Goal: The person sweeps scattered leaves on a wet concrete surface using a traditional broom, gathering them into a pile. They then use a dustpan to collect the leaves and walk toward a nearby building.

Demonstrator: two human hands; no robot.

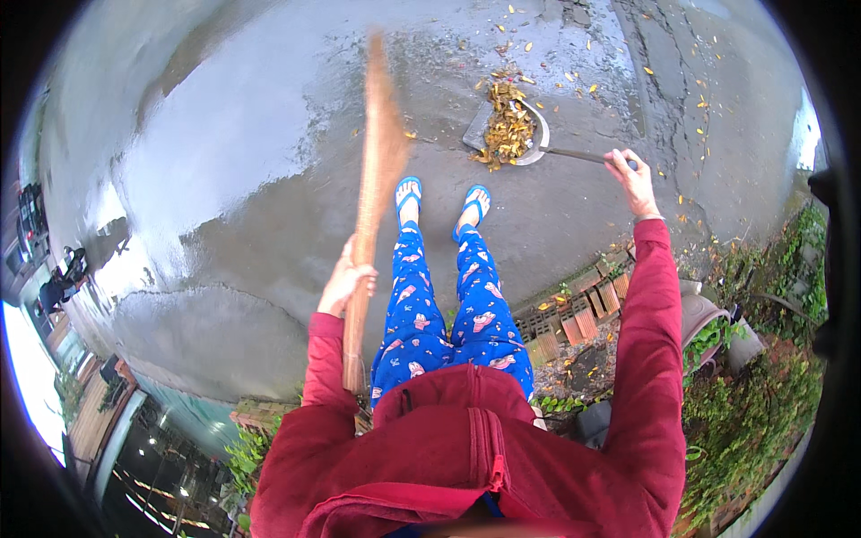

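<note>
My left hand [345,280] is closed round the handle of a long brown broom [378,166]. The broom's head points away from me, blurred, raised left of my feet. On the right, my outstretched right hand [635,184] grips the dark handle of a sickle [542,143]. Its curved, pale blade lies along the right side of a heap of yellow and brown leaves [507,130]. From under the heap's left edge shows a flat grey piece [477,125]; the leaves hide most of it, so I cannot tell what it is.
My feet in blue flip-flops [409,190] stand on wet paving [377,206]. Loose leaves lie scattered beyond the heap and at the right. Stacked hollow bricks [578,318], a pale pot [700,316] and green plants [758,412] line the near right. A motorbike [67,273] stands far left.
</note>
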